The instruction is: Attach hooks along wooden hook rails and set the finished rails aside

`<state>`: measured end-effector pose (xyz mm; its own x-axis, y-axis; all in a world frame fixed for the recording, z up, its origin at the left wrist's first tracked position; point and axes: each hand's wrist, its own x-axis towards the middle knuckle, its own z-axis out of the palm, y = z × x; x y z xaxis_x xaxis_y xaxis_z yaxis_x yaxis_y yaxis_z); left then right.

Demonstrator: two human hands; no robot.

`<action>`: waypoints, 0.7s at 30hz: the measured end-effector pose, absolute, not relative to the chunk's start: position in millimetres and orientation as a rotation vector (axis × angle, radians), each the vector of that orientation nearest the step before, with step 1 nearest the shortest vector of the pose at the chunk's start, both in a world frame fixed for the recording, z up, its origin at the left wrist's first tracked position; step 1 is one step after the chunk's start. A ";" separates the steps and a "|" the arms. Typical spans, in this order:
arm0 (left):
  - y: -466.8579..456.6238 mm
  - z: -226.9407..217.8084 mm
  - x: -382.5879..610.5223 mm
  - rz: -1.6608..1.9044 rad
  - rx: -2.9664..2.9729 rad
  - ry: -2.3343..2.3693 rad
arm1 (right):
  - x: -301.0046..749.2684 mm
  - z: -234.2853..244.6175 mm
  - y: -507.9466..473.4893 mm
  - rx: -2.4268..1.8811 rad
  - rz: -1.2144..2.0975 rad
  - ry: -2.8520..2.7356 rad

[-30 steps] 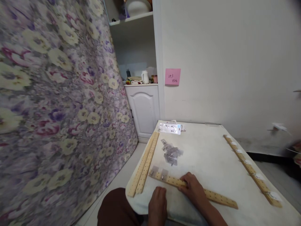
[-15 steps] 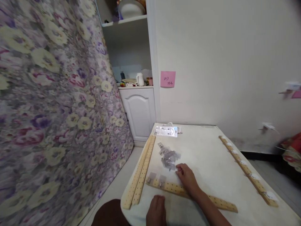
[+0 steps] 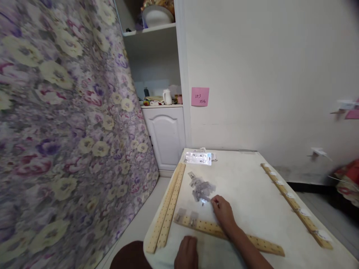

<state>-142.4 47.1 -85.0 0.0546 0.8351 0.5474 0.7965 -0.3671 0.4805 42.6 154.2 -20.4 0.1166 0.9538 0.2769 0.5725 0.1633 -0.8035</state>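
My right hand (image 3: 223, 211) reaches over a wooden strip with rows of holes (image 3: 209, 226), fingertips pinched at the near edge of a heap of clear plastic squares with small metal fittings (image 3: 202, 186). A shiny clear square (image 3: 206, 200) is at those fingertips, its small metal part pointing toward me. On the strip's left end sit two more clear squares (image 3: 193, 219). Close to the table's near edge rests my left hand (image 3: 186, 252), fingers curled, apart from the strip; nothing shows in it.
Two perforated wooden strips (image 3: 169, 209) lie side by side along the table's left edge. Another strip (image 3: 297, 205), carrying several clear pieces, runs along the right edge. Blister packaging (image 3: 198, 158) lies at the back. A floral curtain (image 3: 70, 130) hangs on the left.
My right hand is still at the heap, its fingers closer together, and the clear square by them has tilted and catches light. The left hand stays put; the view has shifted slightly.
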 end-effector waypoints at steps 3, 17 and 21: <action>46.3 -81.3 -144.8 1.180 2.241 1.713 | 52.5 -19.1 146.3 -1.474 0.621 -1.485; 46.3 -76.3 -151.3 1.116 2.421 1.621 | 39.0 -32.9 176.8 -1.409 0.636 -1.387; 45.8 -82.2 -147.5 1.165 2.350 1.706 | 34.0 -31.9 190.6 -1.368 0.885 -1.244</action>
